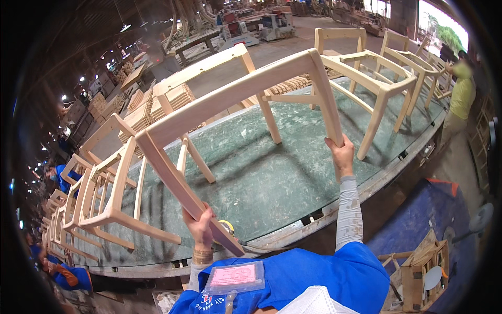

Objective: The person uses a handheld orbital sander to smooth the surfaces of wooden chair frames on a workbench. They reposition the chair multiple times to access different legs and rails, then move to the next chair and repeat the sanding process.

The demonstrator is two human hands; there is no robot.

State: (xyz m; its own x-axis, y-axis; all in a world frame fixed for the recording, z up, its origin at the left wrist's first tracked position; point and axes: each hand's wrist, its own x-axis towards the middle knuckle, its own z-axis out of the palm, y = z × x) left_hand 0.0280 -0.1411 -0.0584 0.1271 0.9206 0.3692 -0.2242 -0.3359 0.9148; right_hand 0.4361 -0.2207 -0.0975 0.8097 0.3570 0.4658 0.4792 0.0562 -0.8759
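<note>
Through the head camera I look down on a pale wooden chair frame [230, 98], tilted above a long green counter [253, 206] and filling the middle of the view. The left hand [200, 226] has its fingers clamped around the near left leg, whose end sticks out below the grip; the palm is hidden from me. The right hand [341, 154] is clamped on the lower part of the near right leg, and its fingers cover some of that end. The far legs stand over the counter, but I cannot tell whether they touch it. Just beside the left hand I make out a round yellow thing [229, 226], half hidden behind the leg, too little of it showing to name.

More chairs stand on the counter: to the right, a chair [384, 90] with others behind it, overlapping; to the left, a row [112, 214] that shrinks and blurs toward the dark rim. Behind the chair frame, stacked wood [178, 99] is partly blocked by its rails. A worker in a yellow top [463, 99] stands at the far right, the face blurred; another in blue [65, 178] is mostly hidden by chairs at the left. Along the bottom, the wearer's blue shirt [314, 269] and white mask [311, 302] are cut off by the lower edge
</note>
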